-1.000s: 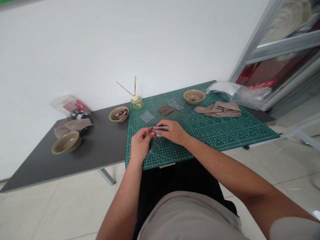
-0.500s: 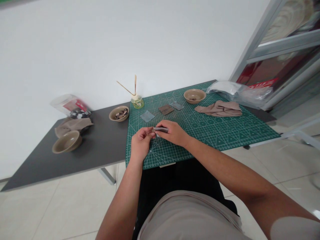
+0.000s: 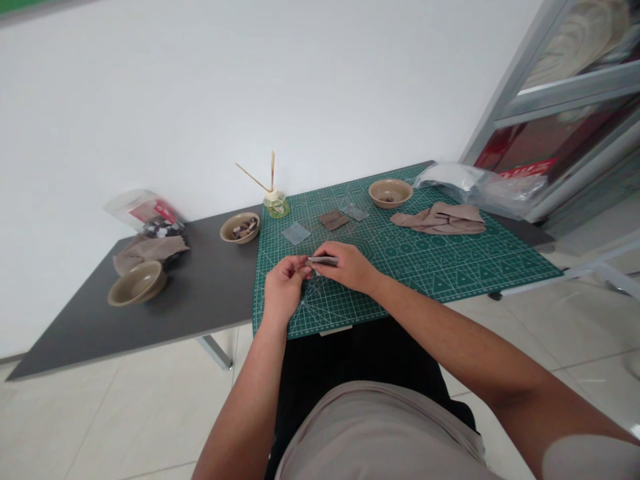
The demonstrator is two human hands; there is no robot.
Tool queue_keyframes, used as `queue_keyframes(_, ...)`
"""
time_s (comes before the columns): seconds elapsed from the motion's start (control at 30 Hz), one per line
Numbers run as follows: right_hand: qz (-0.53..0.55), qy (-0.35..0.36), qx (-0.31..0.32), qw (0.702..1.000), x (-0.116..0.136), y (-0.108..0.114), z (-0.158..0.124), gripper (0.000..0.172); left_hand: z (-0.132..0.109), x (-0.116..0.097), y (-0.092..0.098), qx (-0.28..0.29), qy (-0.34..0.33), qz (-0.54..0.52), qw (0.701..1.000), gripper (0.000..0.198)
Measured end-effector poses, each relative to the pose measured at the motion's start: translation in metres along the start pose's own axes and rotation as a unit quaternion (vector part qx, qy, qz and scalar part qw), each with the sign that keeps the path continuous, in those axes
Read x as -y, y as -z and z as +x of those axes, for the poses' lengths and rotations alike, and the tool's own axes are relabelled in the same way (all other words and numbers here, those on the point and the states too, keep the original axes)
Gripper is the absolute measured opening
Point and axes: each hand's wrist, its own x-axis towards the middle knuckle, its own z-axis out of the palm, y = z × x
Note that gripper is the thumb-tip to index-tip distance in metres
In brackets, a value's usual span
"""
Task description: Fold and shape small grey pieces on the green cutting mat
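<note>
Over the green cutting mat (image 3: 425,267), my two hands meet near its front left part. My right hand (image 3: 354,265) pinches a thin, flat grey sheet (image 3: 325,261) that looks stiff or folded; its exact kind does not show. Fingertips of my left hand (image 3: 283,288) are pressed together around something small at the sheet's left end, mostly hidden by the fingers. Just beyond the hands lie a clear, bluish square sheet (image 3: 296,233), a brown square sheet (image 3: 333,220) and another clear sheet (image 3: 355,210).
A bowl of small dark and light pieces (image 3: 221,230) stands left of the mat; another bowl (image 3: 391,193) sits at its back. Farther left are a tilted bowl (image 3: 137,283), a cloth (image 3: 150,250) and a bag (image 3: 145,210). A reed diffuser (image 3: 276,203), brown cloth (image 3: 440,220) and plastic bag (image 3: 480,183) border the mat.
The view has shifted very slightly. Both hands keep nearly the same place and grip, with only a small movement of the fingers and the grey sheet.
</note>
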Motion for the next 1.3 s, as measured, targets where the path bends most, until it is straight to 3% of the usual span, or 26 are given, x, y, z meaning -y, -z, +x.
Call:
queue_keyframes(0.37, 0.004, 0.046, 0.006, 0.999, -0.0022, -0.0008, -0.0004, 0.006, -0.0007, -0.0004, 0.0004, -0.002, -0.008, 0.001, 1.0, 0.011)
queue_keyframes(0.57, 0.008, 0.035, -0.003, 0.999, -0.0016, -0.0009, -0.0002, 0.008, -0.001, 0.0003, 0.0007, -0.008, -0.009, 0.013, 1.0, 0.009)
queue_keyframes(0.87, -0.005, 0.089, -0.013, 0.996, -0.0038, -0.0015, -0.0001, 0.004, 0.0009, 0.0021, -0.0001, -0.004, 0.008, 0.01, 1.0, 0.009)
queue_keyframes(1.07, -0.021, 0.058, 0.002, 0.998, -0.0016, -0.0006, -0.0008, 0.004, 0.0003, -0.0019, -0.001, -0.019, -0.007, -0.009, 1.0, 0.009)
queue_keyframes(1.3, -0.021, 0.074, -0.004, 0.997, -0.0026, -0.0012, -0.0009, 0.004, 0.0001, 0.0061, 0.0006, -0.02, -0.008, 0.005, 1.0, 0.008)
